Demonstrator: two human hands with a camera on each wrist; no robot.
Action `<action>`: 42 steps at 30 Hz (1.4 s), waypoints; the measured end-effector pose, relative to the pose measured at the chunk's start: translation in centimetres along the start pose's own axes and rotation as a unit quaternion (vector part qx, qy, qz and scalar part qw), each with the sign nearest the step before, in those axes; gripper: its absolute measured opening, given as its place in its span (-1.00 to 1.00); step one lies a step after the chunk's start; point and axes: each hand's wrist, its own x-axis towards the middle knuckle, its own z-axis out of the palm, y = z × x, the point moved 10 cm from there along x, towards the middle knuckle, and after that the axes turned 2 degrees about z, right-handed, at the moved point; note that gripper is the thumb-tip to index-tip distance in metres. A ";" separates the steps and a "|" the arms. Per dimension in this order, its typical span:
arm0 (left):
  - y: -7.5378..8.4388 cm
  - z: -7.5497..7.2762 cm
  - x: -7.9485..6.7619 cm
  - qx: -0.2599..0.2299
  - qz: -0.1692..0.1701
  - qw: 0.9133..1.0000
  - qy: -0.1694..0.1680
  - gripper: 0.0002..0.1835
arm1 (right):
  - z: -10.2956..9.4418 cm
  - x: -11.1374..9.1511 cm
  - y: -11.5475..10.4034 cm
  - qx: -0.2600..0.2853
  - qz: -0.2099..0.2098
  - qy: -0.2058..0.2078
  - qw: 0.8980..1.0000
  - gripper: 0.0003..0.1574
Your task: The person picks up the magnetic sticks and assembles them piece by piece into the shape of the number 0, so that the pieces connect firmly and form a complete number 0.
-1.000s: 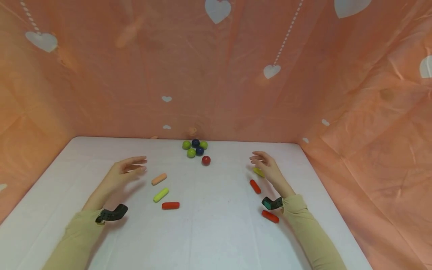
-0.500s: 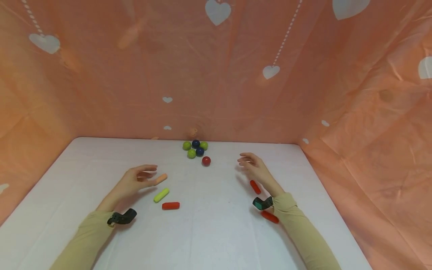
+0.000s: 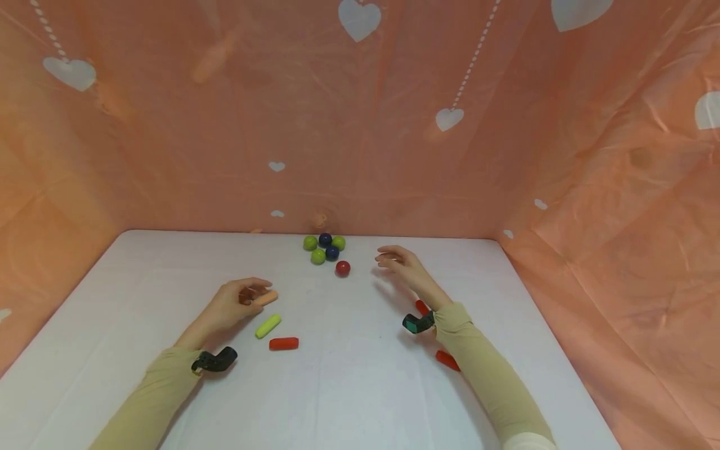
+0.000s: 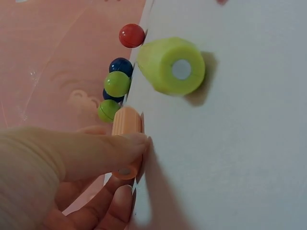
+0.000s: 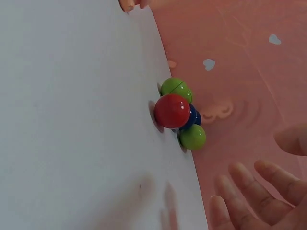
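Observation:
My left hand (image 3: 233, 303) is at a short ridged peach stick (image 3: 267, 298) on the white table. In the left wrist view the thumb lies across the peach stick (image 4: 127, 120), with the other fingers beyond it. In the head view a gap shows between thumb and fingertips. Just nearer lies a lime-yellow stick (image 3: 268, 326), whose round end has a white centre in the left wrist view. My right hand (image 3: 407, 269) hovers over the table, fingers loosely bent and holding nothing, right of a glossy red ball (image 3: 343, 269).
Several green balls (image 3: 310, 243) and dark blue balls (image 3: 332, 253) cluster near the table's back edge. A red stick (image 3: 284, 344) lies front left; two more red sticks (image 3: 447, 360) lie partly under the right forearm. An orange curtain (image 3: 360, 156) with hearts encloses the white table (image 3: 349, 387).
My left hand has moved right and nearer, onto the peach stick. My right hand has moved left toward the red ball, away from the yellow stick, which the arm now hides.

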 end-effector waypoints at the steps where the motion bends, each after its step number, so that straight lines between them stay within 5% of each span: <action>1: 0.0 0.0 0.0 0.001 0.000 1.000 0.001 -0.56 | 0.2 0.3 0.0 0.006 -0.001 -0.003 1.000 -0.48; 7: -0.4 0.0 0.0 0.002 -0.020 1.000 -0.006 -0.64 | 2.0 2.2 0.8 0.042 -0.020 -0.033 0.998 -0.48; 18: -0.7 0.0 -0.2 -0.007 -0.024 1.000 -0.013 -0.67 | 5.8 4.3 1.3 -0.035 -0.022 -0.088 0.995 -0.40; 32: -0.4 -0.1 0.1 -0.026 -0.051 0.998 -0.023 -0.66 | 7.6 5.2 1.2 -0.079 -0.041 -0.084 0.992 -0.48; 42: 0.5 1.0 1.5 -0.086 -0.088 0.992 -0.039 -0.59 | 7.6 5.3 1.3 -0.127 -0.052 -0.058 0.989 -0.59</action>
